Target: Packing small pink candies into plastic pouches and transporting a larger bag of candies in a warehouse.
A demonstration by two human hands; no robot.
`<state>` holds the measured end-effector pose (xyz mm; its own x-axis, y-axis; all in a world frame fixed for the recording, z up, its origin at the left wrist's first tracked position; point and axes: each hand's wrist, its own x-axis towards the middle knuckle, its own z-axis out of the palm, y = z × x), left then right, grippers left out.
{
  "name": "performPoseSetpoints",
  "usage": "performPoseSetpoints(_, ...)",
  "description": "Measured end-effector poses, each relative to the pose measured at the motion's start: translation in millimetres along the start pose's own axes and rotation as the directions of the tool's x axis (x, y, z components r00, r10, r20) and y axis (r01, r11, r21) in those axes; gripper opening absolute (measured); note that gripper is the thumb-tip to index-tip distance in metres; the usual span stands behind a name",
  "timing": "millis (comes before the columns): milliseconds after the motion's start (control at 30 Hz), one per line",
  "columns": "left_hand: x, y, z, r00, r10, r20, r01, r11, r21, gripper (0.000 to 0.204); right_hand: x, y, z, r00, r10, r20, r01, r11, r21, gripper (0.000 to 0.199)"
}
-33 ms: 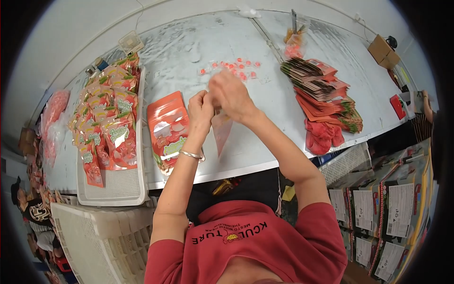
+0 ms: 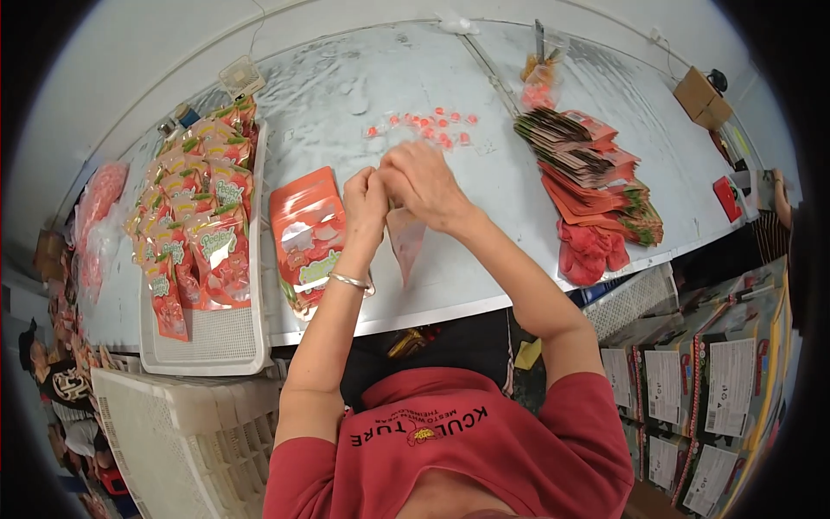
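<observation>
The hands are hiding the upper part of the pouch (image 2: 405, 245), so its mouth and contents are not showing; only its lower, tapering part is hanging below them, over the table (image 2: 501, 173). The right hand (image 2: 424, 183) is blurring, its fingertips hard to make out, and whether it is gripping anything cannot be told. The left hand (image 2: 367, 203) is pinching the pouch near its top, thumb and fingers drawn together, the knuckles masking the exact contact. The two hands are meeting at the fingers. Just beyond them, wrapped sweets (image 2: 443, 138) are lying scattered. The left forearm, wearing a bangle (image 2: 346, 281), is covering part of a pouch stack (image 2: 303, 212); to its left, packs (image 2: 225, 246) are filling much of a tray (image 2: 203, 346).
</observation>
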<state>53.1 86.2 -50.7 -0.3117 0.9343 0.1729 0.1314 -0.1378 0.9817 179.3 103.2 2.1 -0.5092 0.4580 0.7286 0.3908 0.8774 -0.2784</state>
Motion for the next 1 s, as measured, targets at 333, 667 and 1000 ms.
performPoseSetpoints(333,-14,32,5,0.994,0.105,-0.021,-0.100,0.982,0.161,0.031,-1,-5,-33,0.992,0.023,0.120,-0.010,0.994,-0.104,0.023)
performPoseSetpoints(667,-8,18,6,0.997,0.077,-0.002,-0.077,0.990,0.120,0.032,10,4,-19,0.940,0.332,0.079,-0.318,0.767,0.557,0.027)
performPoseSetpoints(1000,-37,40,-18,0.986,0.150,0.065,-0.159,0.976,0.152,0.030,-10,-31,-59,0.744,-0.075,0.665,0.049,0.997,0.057,0.041)
